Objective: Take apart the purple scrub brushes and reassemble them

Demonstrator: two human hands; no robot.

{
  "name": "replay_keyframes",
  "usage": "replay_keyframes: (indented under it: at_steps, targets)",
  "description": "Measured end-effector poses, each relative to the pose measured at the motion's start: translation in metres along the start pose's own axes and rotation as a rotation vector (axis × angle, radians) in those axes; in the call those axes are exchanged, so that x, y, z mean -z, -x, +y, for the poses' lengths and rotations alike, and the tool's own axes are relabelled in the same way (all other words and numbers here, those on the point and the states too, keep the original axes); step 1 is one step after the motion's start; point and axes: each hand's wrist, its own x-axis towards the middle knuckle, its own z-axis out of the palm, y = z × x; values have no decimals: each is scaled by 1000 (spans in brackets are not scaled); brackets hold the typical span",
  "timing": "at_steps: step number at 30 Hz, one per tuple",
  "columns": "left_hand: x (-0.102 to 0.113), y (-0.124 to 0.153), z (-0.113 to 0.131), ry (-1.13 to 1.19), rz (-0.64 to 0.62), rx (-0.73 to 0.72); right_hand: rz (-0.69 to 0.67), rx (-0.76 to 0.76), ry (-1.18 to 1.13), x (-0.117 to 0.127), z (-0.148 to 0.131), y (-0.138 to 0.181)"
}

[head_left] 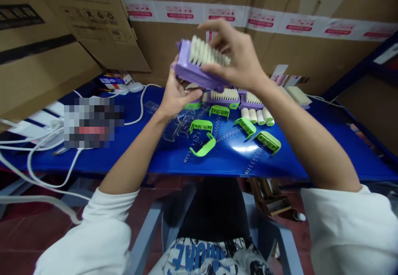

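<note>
A purple scrub brush (193, 67) with white bristles is raised above the blue table (174, 159), bristles facing up and toward me. My left hand (175, 95) supports it from below at its left end. From the right, my right hand (238, 57) grips it, fingers over the bristles and thumb along the side. Below the hands lie several green handle pieces (202, 126), thin metal springs (231, 134) and clear plastic parts (177, 128).
More purple brushes (224, 97) and white rollers (257, 115) sit farther back on the table. White cables (46, 150) and a mouse (135, 87) lie at the left. Cardboard boxes (93, 18) wall the back and left. A grey chair (158, 221) is under me.
</note>
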Motion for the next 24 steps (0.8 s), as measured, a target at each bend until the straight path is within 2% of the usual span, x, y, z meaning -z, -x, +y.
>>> replay_keyframes:
  at_steps: [3, 6, 8, 10, 13, 16, 19, 24]
  targets:
    - [-10, 5, 7, 82, 63, 1, -101, -109, 83, -12, -21, 20]
    - [-7, 6, 6, 115, 58, 57, -57, -214, 99, -16, -19, 31]
    - [-5, 5, 4, 113, 70, 102, -30, -233, 93, -12, -6, 40]
    - [-3, 5, -1, 133, 86, 144, -83, -214, 77, -6, 14, 53]
    - [-3, 4, -9, 258, 88, 187, -308, -145, 33, 0, 54, 82]
    - [-3, 3, -17, 402, 82, 197, -498, -146, -3, 0, 87, 114]
    - [-2, 3, -22, 505, 77, 210, -598, -155, -72, -5, 97, 131]
    - [0, 2, -25, 557, 105, 234, -637, -99, -151, -5, 88, 130]
